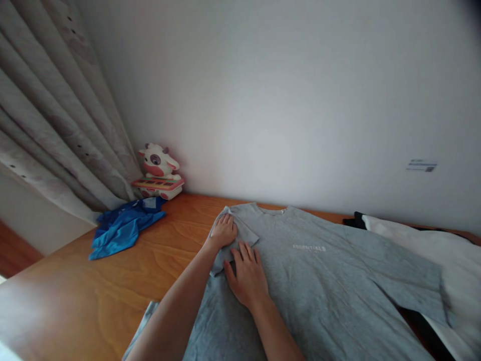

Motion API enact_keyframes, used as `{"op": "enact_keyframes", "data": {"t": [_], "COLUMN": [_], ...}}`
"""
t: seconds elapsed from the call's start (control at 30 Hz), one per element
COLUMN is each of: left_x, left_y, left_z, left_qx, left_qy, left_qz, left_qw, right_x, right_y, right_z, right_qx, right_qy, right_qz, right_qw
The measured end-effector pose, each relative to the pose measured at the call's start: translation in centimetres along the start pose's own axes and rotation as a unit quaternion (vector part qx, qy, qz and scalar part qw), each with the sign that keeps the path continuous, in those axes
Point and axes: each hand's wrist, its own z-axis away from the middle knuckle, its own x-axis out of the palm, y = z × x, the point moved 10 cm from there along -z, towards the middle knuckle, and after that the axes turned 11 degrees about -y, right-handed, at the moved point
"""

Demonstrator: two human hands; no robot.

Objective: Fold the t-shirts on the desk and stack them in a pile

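A grey T-shirt (315,271) with white lettering on its chest lies spread on the wooden surface, its collar toward the wall. Its left-side sleeve is folded inward over the body, while the right-side sleeve stretches out flat. My left hand (224,231) rests on the folded part near the shoulder, palm down with its fingers close to the cloth. Just below and to the right of it, my right hand (248,275) lies flat on the shirt with fingers spread, at the edge of the fold. Neither hand grips the fabric.
Blue clothing (126,228) lies crumpled at the left, beside a cow-shaped toy keyboard (160,175) against the wall. A patterned curtain (63,105) hangs at the left. White and black clothing (421,245) is at the right, partly under the grey sleeve. The wooden surface (97,296) extends left.
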Motion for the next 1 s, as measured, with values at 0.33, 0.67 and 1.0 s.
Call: {"op": "enact_keyframes", "data": {"t": [0.33, 0.67, 1.0], "left_x": [0.7, -1.3, 1.6], "left_y": [-0.6, 3.4, 5.6], "left_z": [-2.4, 2.3, 8.2], "left_qx": [-0.007, -0.013, 0.005], "left_qy": [-0.027, 0.039, -0.034], "left_qz": [-0.037, -0.089, -0.082], "left_qw": [0.999, 0.995, 0.996], "right_x": [-0.6, -2.8, -3.2], "right_y": [-0.1, 2.7, 6.3], "right_z": [0.1, 0.6, 2.1], "right_qx": [-0.009, 0.029, 0.072], "right_qy": [0.034, 0.202, 0.327], "right_qz": [-0.026, -0.159, -0.288], "right_qw": [0.999, 0.966, 0.897]}}
